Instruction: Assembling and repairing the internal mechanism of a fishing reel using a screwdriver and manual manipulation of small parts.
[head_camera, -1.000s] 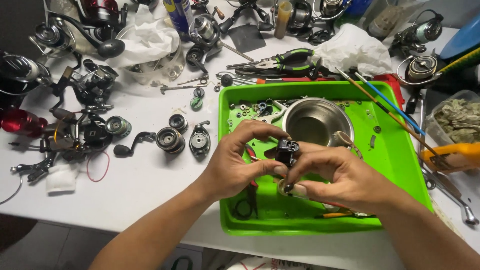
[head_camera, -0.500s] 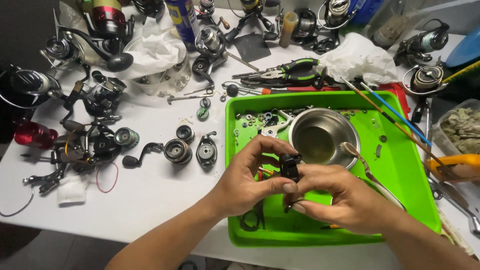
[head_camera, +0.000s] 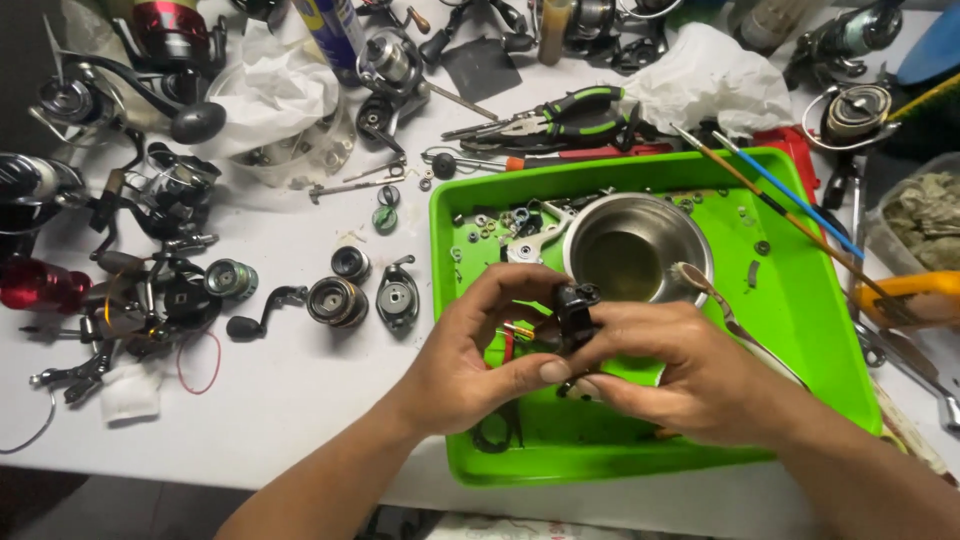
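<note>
A small black reel part (head_camera: 577, 308) is pinched between both hands above a bright green tray (head_camera: 810, 330). My left hand (head_camera: 470, 355) grips it from the left, thumb pressed under it. From the right, my right hand (head_camera: 680, 375) closes its fingers around the part's lower side. Behind the hands, a steel bowl (head_camera: 636, 252) stands in the tray with a brush (head_camera: 715, 300) leaning on its rim. Small screws and washers (head_camera: 490, 225) lie loose in the tray's far left corner.
The white table (head_camera: 290, 400) carries several dismantled fishing reels (head_camera: 130, 250), spools (head_camera: 336, 300) and a handle at the left. Green-handled pliers (head_camera: 560, 115), a spray can (head_camera: 330, 30) and crumpled tissue (head_camera: 700, 75) lie behind the tray. Thin rods (head_camera: 790, 215) cross its right corner.
The view has shifted a little, so the tray and hands sit lower right in the frame. Both hands keep their hold on the black part, turning it slightly.
</note>
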